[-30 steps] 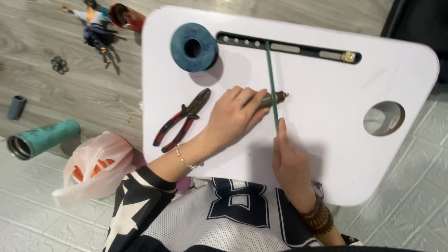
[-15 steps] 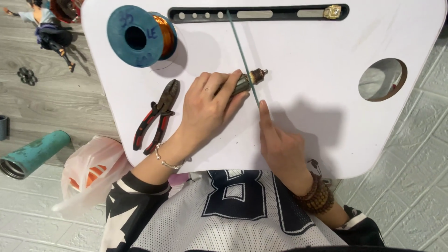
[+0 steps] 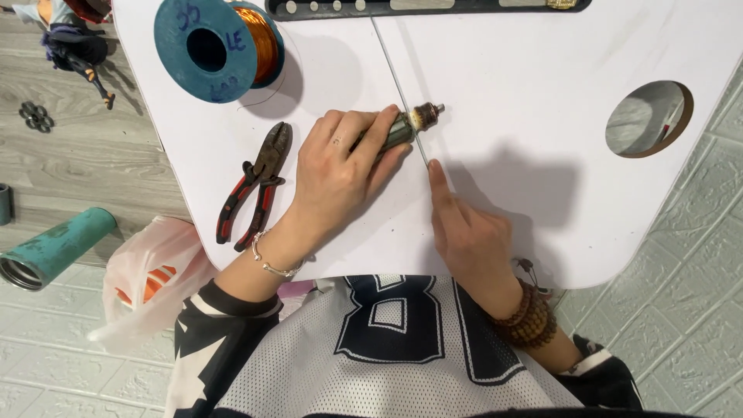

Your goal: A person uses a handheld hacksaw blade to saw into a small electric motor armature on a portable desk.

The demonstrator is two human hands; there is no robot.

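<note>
On a white lap table [image 3: 542, 186], my left hand [image 3: 340, 166] grips a small motor rotor [image 3: 409, 126] with a greenish body, copper winding and a short metal shaft at its right end. My right hand [image 3: 464, 232] holds the near end of a long thin green blade [image 3: 398, 85], with the index finger stretched along it. The blade runs from my right hand away across the table and crosses the rotor just beside the winding.
A blue spool of copper wire [image 3: 219, 48] stands at the far left of the table, red-handled pliers [image 3: 255, 184] lie left of my hand, and a dark slotted bar [image 3: 433, 6] lies along the far edge. A round hole [image 3: 648, 118] sits at the right. A teal tube [image 3: 54, 248] and plastic bag [image 3: 151, 279] are on the floor.
The view has tilted down and closer, so the table fills more of the frame. Both hands keep their hold on the rotor and blade; the blade has shifted only slightly.
</note>
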